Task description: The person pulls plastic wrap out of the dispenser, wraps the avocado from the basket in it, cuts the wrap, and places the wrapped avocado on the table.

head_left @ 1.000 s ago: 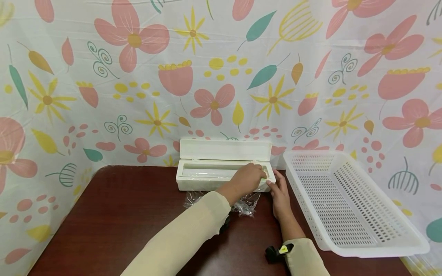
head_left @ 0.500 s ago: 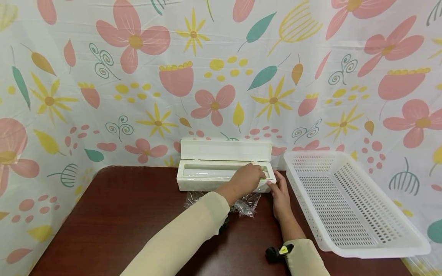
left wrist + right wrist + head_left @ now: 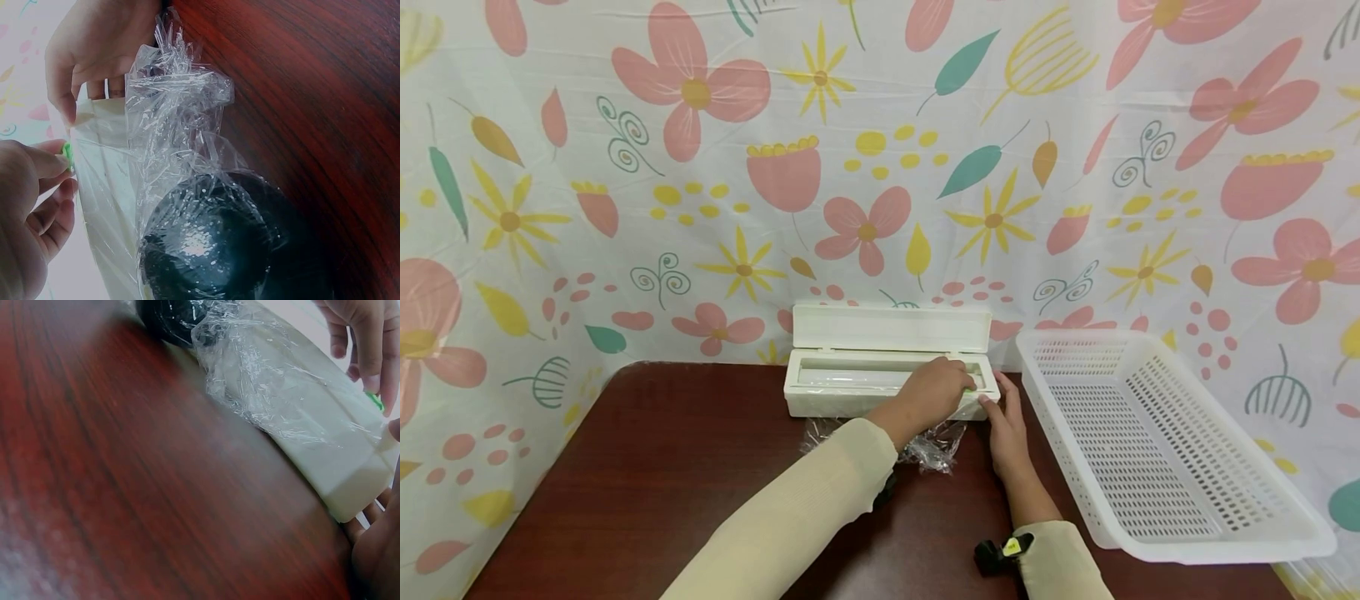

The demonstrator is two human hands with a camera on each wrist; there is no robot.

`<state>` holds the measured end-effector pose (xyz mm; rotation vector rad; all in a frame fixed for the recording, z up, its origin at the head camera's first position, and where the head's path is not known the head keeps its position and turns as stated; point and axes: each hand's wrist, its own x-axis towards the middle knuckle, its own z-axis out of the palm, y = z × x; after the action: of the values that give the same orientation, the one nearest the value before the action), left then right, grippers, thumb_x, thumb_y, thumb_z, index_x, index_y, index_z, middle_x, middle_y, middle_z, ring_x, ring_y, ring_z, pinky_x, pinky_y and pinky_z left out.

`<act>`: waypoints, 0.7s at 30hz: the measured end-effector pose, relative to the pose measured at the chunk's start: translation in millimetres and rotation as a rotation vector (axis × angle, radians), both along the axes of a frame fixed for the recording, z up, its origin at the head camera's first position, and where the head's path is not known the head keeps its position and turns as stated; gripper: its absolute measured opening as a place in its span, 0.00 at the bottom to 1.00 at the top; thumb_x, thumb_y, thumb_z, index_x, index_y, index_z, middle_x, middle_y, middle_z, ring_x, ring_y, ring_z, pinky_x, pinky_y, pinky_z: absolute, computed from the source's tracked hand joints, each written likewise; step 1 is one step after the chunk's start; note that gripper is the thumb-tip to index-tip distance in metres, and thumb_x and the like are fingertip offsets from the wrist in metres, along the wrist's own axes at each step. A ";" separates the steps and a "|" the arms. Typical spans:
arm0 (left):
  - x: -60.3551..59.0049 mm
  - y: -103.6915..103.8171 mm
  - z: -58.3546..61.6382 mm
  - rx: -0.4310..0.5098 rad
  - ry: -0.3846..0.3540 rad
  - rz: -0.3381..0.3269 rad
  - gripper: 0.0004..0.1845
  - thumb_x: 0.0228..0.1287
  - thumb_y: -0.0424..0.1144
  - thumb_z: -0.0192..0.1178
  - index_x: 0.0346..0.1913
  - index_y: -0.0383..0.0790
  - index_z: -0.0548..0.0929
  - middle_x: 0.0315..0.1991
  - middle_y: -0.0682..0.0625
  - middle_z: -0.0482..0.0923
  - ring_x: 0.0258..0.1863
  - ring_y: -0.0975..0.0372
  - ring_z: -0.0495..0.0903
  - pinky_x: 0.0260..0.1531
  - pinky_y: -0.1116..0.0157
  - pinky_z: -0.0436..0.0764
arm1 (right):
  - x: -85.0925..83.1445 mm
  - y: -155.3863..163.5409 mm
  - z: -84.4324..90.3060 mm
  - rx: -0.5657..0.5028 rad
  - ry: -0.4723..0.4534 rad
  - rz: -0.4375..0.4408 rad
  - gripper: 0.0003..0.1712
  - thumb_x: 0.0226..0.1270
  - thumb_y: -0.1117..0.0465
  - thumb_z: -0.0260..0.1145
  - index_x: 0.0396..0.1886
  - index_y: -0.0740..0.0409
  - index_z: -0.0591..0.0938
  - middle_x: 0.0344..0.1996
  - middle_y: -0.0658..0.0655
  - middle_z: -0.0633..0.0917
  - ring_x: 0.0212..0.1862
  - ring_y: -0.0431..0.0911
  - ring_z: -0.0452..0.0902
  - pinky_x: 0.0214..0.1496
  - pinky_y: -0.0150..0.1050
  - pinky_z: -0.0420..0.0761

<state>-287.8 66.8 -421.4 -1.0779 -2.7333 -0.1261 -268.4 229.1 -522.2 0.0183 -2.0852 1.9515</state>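
Note:
A long white cling film dispenser (image 3: 826, 405) stands at the back of the table with its lid raised. Inside lies a pale roll (image 3: 842, 377). My left hand (image 3: 931, 390), reaching across to the box's right end, pinches a small green slide cutter (image 3: 67, 154) at the front edge. Most of that cutter is hidden by the fingers. My right hand (image 3: 1011, 437) grips the right end of the box, thumb on the front edge and fingers round the end. Crumpled clear cling film (image 3: 181, 119) hangs down the front onto the table.
A white perforated plastic basket (image 3: 1101, 537) stands to the right, close beside my right forearm. Behind the dark red-brown table (image 3: 647, 467) hangs a flower-patterned cloth (image 3: 880, 167). In the left wrist view, a dark rounded object (image 3: 206, 244) shows behind the film.
Both hands keep their places on the dispenser, and the green slide cutter stays at the right end. Only a very slight shift of the head view shows.

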 end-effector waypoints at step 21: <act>-2.4 -0.7 -5.9 0.022 -0.013 0.002 0.16 0.78 0.36 0.51 0.54 0.54 0.89 0.47 0.57 0.85 0.43 0.63 0.81 0.49 0.70 0.79 | -0.6 1.4 -3.5 -0.001 0.027 0.012 0.31 0.80 0.65 0.53 0.78 0.57 0.59 0.68 0.60 0.67 0.59 0.37 0.67 0.56 0.21 0.70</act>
<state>-290.2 66.1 -427.3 -1.0715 -2.7381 -0.1637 -269.0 230.5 -525.7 0.0568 -2.0715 1.9488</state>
